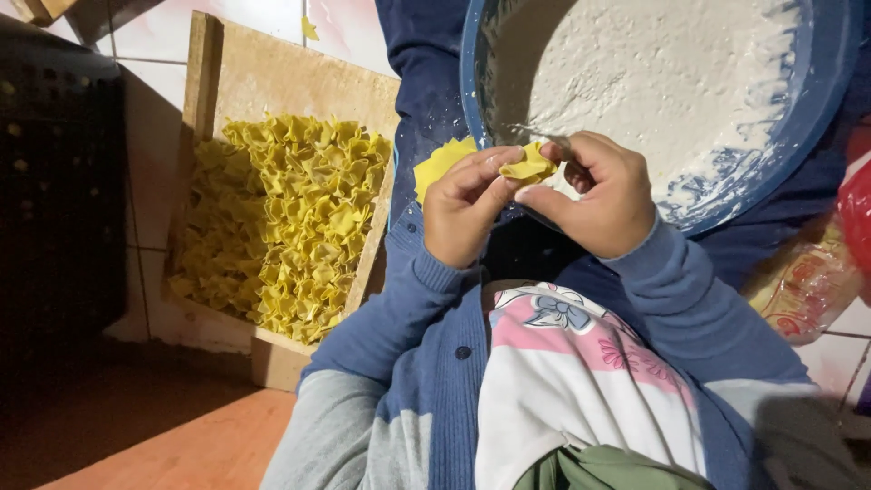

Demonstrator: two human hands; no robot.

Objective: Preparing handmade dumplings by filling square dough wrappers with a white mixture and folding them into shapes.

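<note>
Left hand [464, 210] and right hand [599, 195] pinch a folded yellow dumpling [529, 166] between their fingertips.

Lay heaped with folded yellow dumplings [299, 218], the wooden board [272, 77] resting on the tiled floor [172, 27] beside a dark crate [54, 181].

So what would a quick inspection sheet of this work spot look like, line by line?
Surface: pale tiled floor, reddish floor nearer.
Job's things: yellow folded dough piece pinched between both hands; flat yellow wrapper beside it; blue basin of whitish filling.
Clutter: wooden tray heaped with folded yellow pieces; plastic bag; dark crate.
Grippers: left hand and right hand, both shut on the piece.
Cables: nothing seen.
Surroundings: another person's dark blue clothing beyond the hands.
</note>
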